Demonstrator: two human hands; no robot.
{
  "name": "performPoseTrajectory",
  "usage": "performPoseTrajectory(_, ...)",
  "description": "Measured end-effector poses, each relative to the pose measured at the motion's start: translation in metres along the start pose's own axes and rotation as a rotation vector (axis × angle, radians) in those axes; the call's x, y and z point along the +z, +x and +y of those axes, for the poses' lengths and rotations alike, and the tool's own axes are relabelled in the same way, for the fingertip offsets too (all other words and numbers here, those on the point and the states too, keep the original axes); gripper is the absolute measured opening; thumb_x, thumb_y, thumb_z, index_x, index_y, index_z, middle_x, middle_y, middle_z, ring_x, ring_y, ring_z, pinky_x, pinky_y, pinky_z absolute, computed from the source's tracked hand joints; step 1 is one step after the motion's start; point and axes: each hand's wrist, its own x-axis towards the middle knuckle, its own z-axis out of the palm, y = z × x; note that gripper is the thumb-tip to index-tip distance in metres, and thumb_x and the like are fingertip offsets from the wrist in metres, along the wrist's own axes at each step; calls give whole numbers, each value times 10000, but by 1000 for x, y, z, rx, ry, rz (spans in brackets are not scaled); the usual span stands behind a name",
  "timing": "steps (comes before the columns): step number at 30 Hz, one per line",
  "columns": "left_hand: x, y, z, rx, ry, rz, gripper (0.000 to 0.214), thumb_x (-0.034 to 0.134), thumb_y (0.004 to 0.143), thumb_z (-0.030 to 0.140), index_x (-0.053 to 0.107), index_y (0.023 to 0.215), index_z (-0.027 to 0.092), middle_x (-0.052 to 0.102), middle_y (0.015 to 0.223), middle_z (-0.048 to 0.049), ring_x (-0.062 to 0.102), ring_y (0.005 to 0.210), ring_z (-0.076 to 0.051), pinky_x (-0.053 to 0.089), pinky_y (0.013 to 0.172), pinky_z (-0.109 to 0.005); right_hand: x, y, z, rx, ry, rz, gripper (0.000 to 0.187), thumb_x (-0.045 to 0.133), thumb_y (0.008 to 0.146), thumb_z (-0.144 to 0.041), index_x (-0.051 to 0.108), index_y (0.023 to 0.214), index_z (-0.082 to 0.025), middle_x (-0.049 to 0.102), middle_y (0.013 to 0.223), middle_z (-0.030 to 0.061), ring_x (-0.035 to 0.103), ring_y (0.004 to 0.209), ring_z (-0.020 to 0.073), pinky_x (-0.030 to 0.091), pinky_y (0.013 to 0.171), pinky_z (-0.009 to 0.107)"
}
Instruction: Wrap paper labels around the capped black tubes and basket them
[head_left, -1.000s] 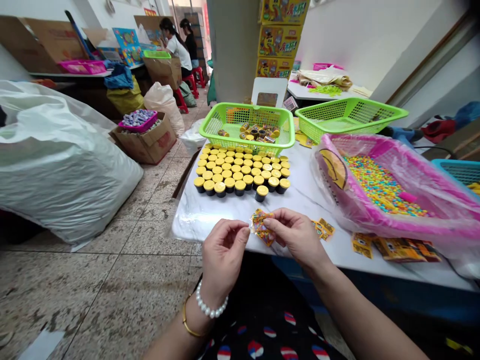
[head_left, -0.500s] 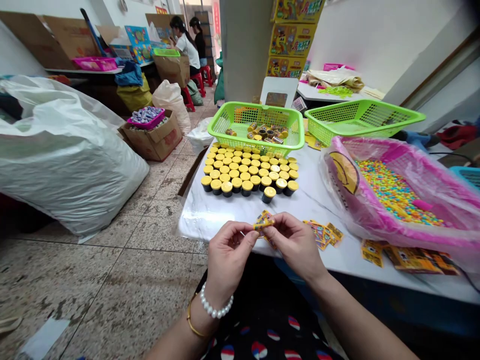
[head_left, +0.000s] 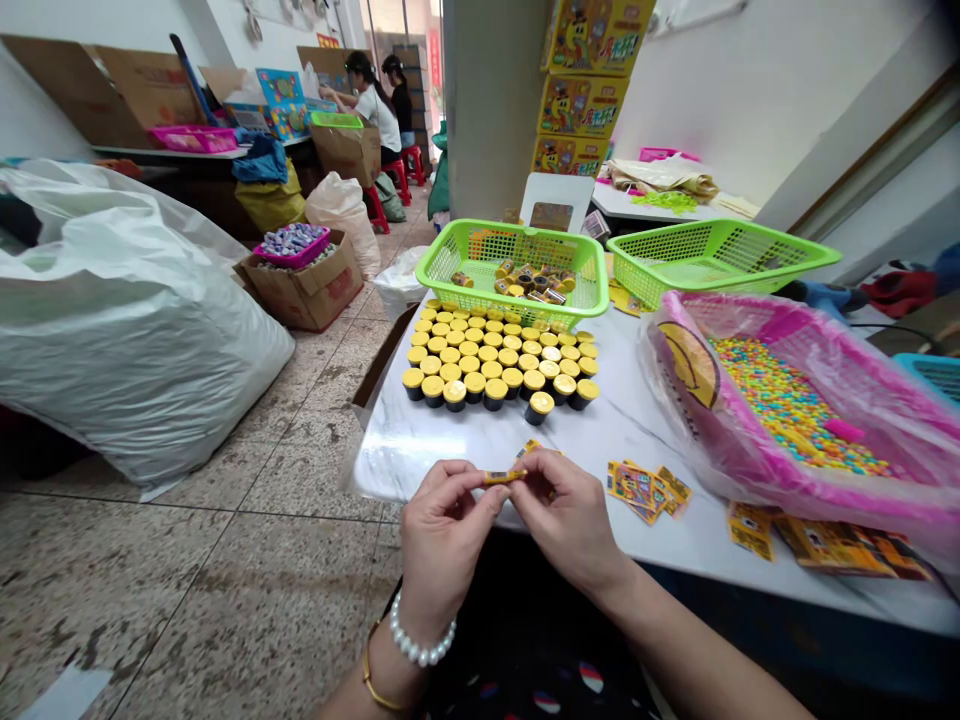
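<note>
My left hand point(head_left: 448, 540) and my right hand point(head_left: 564, 515) meet at the table's near edge, thumbs and fingers closed on the two ends of a narrow yellow printed wrapper point(head_left: 501, 478). Another yellow printed wrapper point(head_left: 529, 447) lies just behind my fingers, partly hidden by my right hand. Beyond them stand rows of small dark cups with yellow lids point(head_left: 491, 368). One lidded cup point(head_left: 539, 406) sits slightly in front of the rows. To the right of my right hand lies a loose pile of printed wrappers point(head_left: 646, 490).
A green basket point(head_left: 514, 228) holding several wrapped cups stands behind the rows, beside another green basket point(head_left: 720, 262). At right, a plastic-lined pink basket point(head_left: 795, 312) contains colourful candies point(head_left: 795, 410). A large white sack point(head_left: 127, 340) stands on the floor left. Two people sit far back.
The wrapper between my fingers has gone from tilted to nearly level and looks narrower. Both hands have shifted slightly left and down in view, and the camera view has tilted up a little.
</note>
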Motion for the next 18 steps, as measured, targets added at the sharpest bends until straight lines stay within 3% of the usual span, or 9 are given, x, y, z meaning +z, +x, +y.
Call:
performPoseTrajectory(4,-8,11,-1,-312,-214,-118,194,810,705,320,767,777,146,657,673,-23,413,456,-47,311,412,-178,-19,20,-2,-120,-103,-156,83,648,841,-261,653,890,-194,650,808,29,587,670,148,467,644,269)
performPoseTrajectory(8,-13,19,-1,-473,-399,-113,288,848,658,352,689,733,125,621,586,15,354,360,0,192,359,-142,-30,46,10,-144,-484,48,274,661,867,-441,637,956,-183,669,973,76,603,745,184,453,717,315)
performPoseTrajectory(12,-16,22,0,-592,-462,-129,320,845,668,370,637,739,136,539,455,50,350,340,-13,148,347,-131,-21,59,27,-73,-811,74,196,614,903,-376,601,839,-192,660,952,74,587,718,192,353,578,303)
performPoseTrajectory(15,-17,23,2,-647,-500,-159,308,837,682,352,636,754,130,537,439,45,310,353,-11,100,346,-135,-15,59,35,-71,-837,87,75,588,879,-265,575,869,-192,624,967,85,580,763,207,374,597,298)
performPoseTrajectory(18,-17,29,12,-626,-546,-160,298,837,683,311,652,791,104,696,670,-42,336,389,3,110,347,-136,-16,56,34,-89,-699,84,101,595,823,-222,559,909,-184,585,927,94,570,822,237,456,684,328)
